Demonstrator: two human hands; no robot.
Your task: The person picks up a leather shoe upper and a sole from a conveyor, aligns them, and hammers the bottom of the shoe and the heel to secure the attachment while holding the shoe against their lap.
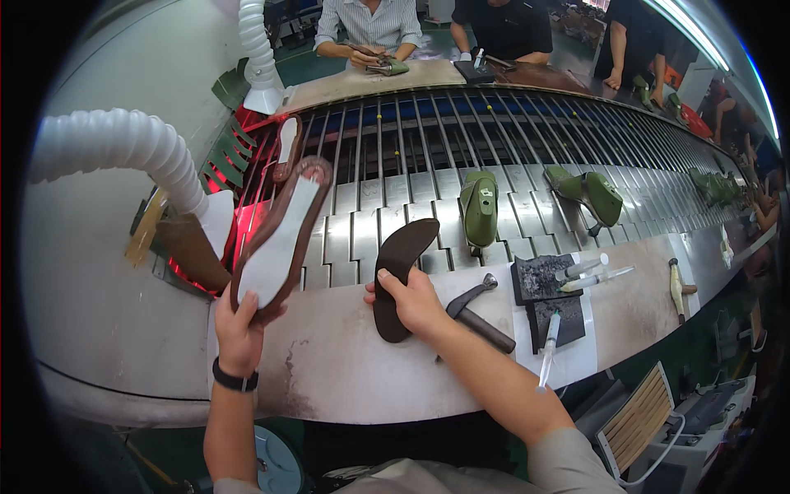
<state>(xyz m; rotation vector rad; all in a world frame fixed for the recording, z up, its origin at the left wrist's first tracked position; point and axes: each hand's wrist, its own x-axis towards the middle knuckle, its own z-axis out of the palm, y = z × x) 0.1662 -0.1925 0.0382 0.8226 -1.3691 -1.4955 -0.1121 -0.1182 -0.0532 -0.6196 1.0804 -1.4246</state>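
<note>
My left hand (240, 333) grips the heel end of a shoe outsole (278, 243), brown at the rim with a pale white inner face. It stands tilted upward over the near left of the conveyor edge. In my right hand (418, 306) is a dark brown insole (410, 243), thumb on its upper face and fingers curled behind. The two pieces are apart. Just right of my right hand, a hammer (485, 331) with a dark handle lies on the bench.
Green shoe lasts (480, 210) stand on the slatted metal conveyor (362, 235). Another sole (286, 148) lies near the red-lit opening. Black pads (539, 281) carry syringes (584, 267) at right; beyond is a second hammer (676, 290). A white hose (132, 148) hangs left. Co-workers sit opposite.
</note>
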